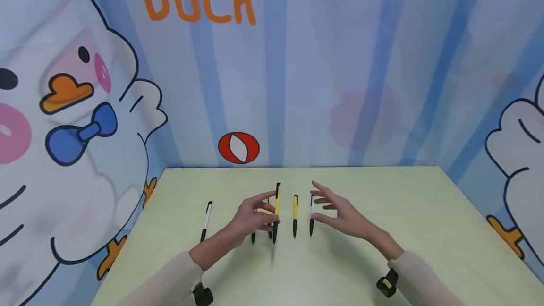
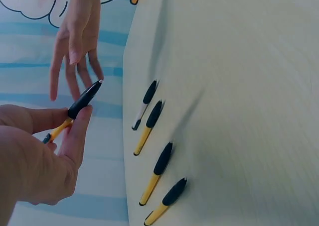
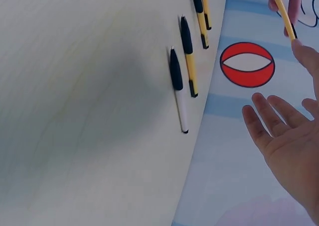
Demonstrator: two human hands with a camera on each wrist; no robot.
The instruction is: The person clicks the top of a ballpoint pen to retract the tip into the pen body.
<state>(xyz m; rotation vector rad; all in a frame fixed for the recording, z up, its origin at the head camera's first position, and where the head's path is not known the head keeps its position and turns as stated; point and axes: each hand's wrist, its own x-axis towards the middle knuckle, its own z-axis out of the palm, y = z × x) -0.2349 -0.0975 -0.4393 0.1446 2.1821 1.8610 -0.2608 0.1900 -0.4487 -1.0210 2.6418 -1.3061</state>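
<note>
In the head view my left hand [image 1: 255,216] pinches a yellow pen with a black grip [image 1: 277,207] between thumb and fingers. That pen is raised off the table and stands nearly upright, its dark tip pointing down. My right hand [image 1: 342,209] is held with fingers spread and nothing in them, above a white pen with a black grip [image 1: 312,226]. Between the two hands lies another yellow pen [image 1: 295,216]. Two more yellow pens are partly hidden behind my left hand; the left wrist view shows a nearer yellow pen [image 2: 165,206] and another yellow pen [image 2: 157,171].
A second white pen [image 1: 206,218] lies farther left on the pale yellow table [image 1: 361,268]. Behind the table's back edge hangs a blue striped backdrop [image 1: 306,70] with duck drawings. A dark wrist camera [image 1: 386,283] hangs below the right sleeve.
</note>
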